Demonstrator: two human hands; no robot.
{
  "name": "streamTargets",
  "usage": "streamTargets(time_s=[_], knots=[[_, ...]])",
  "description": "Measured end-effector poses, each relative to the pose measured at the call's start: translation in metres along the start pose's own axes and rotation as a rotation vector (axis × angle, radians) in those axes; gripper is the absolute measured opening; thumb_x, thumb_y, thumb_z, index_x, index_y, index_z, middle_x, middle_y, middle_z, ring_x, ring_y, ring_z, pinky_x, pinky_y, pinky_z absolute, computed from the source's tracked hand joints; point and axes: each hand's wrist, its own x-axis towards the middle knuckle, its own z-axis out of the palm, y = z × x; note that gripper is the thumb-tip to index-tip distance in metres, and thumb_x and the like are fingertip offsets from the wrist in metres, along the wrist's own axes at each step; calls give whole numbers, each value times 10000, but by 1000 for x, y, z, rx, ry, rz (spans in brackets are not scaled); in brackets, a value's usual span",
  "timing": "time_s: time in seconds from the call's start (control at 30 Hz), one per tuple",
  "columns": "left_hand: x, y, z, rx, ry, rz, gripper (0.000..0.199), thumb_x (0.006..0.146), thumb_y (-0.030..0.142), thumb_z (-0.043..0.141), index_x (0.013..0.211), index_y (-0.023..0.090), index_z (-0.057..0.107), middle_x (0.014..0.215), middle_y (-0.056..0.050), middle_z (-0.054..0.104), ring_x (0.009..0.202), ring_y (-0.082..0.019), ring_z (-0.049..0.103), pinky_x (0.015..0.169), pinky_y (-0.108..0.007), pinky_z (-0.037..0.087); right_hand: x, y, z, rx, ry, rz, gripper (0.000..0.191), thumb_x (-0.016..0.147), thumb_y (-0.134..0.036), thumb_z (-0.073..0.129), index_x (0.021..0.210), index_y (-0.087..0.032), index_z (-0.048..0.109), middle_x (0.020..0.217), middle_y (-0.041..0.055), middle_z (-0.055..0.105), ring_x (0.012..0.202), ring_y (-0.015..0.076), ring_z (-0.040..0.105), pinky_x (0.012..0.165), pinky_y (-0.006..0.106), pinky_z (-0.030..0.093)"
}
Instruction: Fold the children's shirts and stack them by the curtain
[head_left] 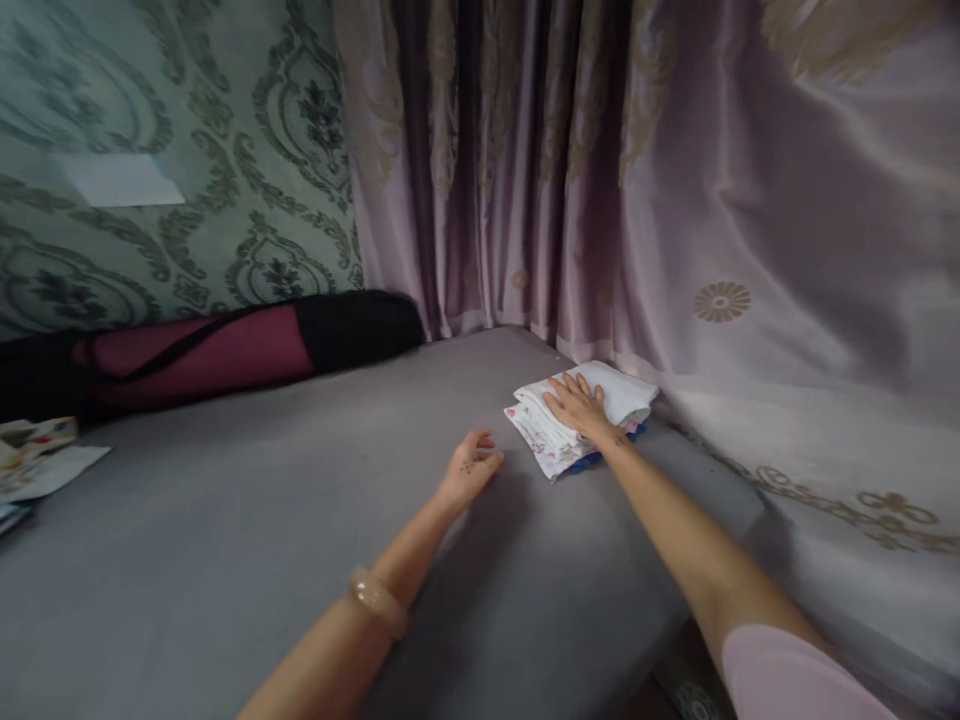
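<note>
A small stack of folded cloths (pixel 626 392) lies on the grey bed surface (pixel 300 500), close to the curtain. White cloth is on top, a white one with a pink-and-red print shows below it, and blue fabric peeks out at the bottom. My right hand (pixel 577 405) rests flat on the top cloth, fingers spread. To the left of the stack, my left hand (pixel 472 465) hovers just above or touches the grey surface; which one I cannot tell. Its fingers are loosely curled and apart, with nothing in them. A pale bangle circles the left wrist.
A long black and maroon bag (pixel 217 350) lies along the patterned wall. Pink-purple curtains (pixel 720 220) hang behind and to the right. Papers (pixel 52 470) sit at the left edge. The bed's edge drops off at lower right, near my right arm.
</note>
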Motion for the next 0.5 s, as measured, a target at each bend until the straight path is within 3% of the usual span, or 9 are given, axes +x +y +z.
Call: streamTargets(time_s=[0.13, 0.3, 0.4, 0.5], knots=[[-29, -10, -90, 190, 56, 58, 392, 744, 320, 644, 1097, 165, 574, 1067, -110, 622, 837, -179, 642, 760, -336, 537, 2, 5, -5, 5, -27, -6, 544, 958, -457, 259, 1447, -250, 378, 1538, 86, 305, 1420, 340, 183, 1092, 623, 153], [-75, -10, -201, 618, 298, 117, 335, 770, 373, 545, 1039, 187, 619, 1024, -93, 668, 913, -227, 648, 807, -356, 521, -2, -5, -19, 90, -72, -31, 584, 953, -477, 229, 1464, -223, 352, 1565, 101, 231, 1437, 328, 145, 1102, 606, 167], [-103, -11, -251, 925, 442, 123, 278, 805, 303, 489, 1018, 200, 635, 1040, -95, 659, 976, -235, 625, 890, -358, 480, -14, -15, -20, 72, -27, -170, 577, 934, -433, 269, 1455, -210, 380, 1550, 117, 267, 1427, 312, 198, 1099, 579, 196], [-129, -14, -279, 1144, 522, 74, 248, 851, 291, 469, 1009, 203, 638, 1110, -118, 634, 1080, -262, 571, 985, -401, 413, -26, -16, -10, 85, 77, -341, 577, 910, -427, 261, 1362, -186, 527, 1452, 165, 432, 1341, 324, 380, 1049, 530, 294]])
